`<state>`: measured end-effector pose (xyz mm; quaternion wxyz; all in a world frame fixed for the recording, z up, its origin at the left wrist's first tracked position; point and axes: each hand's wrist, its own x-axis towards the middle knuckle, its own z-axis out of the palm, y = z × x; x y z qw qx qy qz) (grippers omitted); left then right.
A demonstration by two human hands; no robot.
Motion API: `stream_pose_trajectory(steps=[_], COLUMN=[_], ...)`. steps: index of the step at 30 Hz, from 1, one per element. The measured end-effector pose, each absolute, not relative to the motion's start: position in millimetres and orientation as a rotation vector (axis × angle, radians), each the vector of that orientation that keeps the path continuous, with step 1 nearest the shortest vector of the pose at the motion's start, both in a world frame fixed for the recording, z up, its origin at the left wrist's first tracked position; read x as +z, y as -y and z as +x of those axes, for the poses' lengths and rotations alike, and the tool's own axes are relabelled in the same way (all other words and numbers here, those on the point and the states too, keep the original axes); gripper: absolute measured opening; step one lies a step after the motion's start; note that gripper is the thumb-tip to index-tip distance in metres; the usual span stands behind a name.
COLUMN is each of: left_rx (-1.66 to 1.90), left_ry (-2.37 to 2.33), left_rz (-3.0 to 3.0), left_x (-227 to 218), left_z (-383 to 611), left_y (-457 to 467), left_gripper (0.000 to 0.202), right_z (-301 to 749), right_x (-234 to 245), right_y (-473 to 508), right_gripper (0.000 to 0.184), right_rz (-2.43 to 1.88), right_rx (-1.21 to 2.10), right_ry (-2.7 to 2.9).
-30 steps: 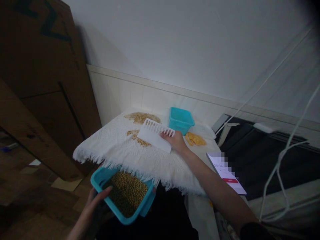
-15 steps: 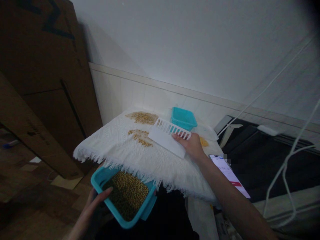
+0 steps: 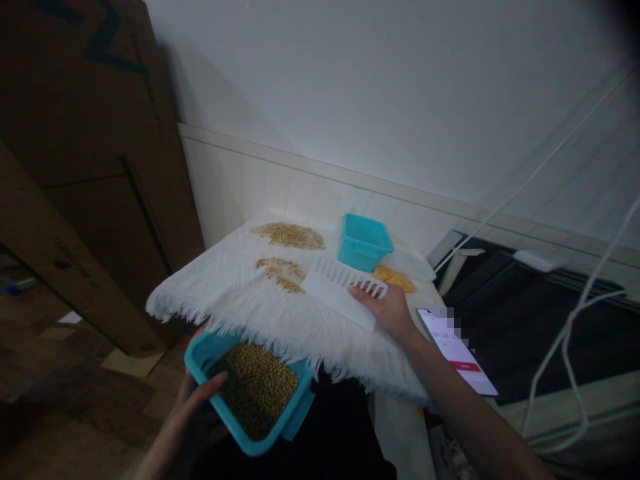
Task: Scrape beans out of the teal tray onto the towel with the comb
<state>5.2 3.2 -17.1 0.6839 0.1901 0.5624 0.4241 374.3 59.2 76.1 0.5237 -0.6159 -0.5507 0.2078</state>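
My left hand (image 3: 187,410) grips a teal basket (image 3: 200,357) full of tan beans, held just below the fringed front edge of a white cloth (image 3: 240,300) on a small table. My right hand (image 3: 393,310) holds a white toothed scraper (image 3: 340,290) on the cloth, right of a small patch of beans (image 3: 280,272). A larger bean pile (image 3: 287,235) lies at the far edge of the cloth.
An empty teal basket (image 3: 363,241) stands at the back of the table beside something yellow (image 3: 395,279). A lit phone (image 3: 457,350) lies to the right. White cables (image 3: 565,333) hang at right. Large cardboard sheets (image 3: 75,167) lean at left.
My right hand has drawn the scraper away from the small bean patch, to the right and then nearer the front edge. The basket in my left hand has barely moved.
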Motion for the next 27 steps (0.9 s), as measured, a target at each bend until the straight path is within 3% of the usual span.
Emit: stream_pose_trajectory(steps=[13, 20, 27], left_rx=[0.962, 0.957, 0.978], left_ry=[-1.242, -1.222, -1.245], left_rz=[0.415, 0.423, 0.391], left_x=[-10, -11, -23], left_z=[6, 4, 8], left_y=[-2, -1, -5], left_gripper=[0.105, 0.112, 0.102], right_z=[371, 369, 367], right_x=[73, 73, 73], right_y=[-59, -61, -56], right_gripper=[0.044, 0.05, 0.055], right_rz=[-1.457, -1.455, -1.466], right_rx=[0.551, 0.552, 0.531], right_ry=[1.341, 1.371, 1.355])
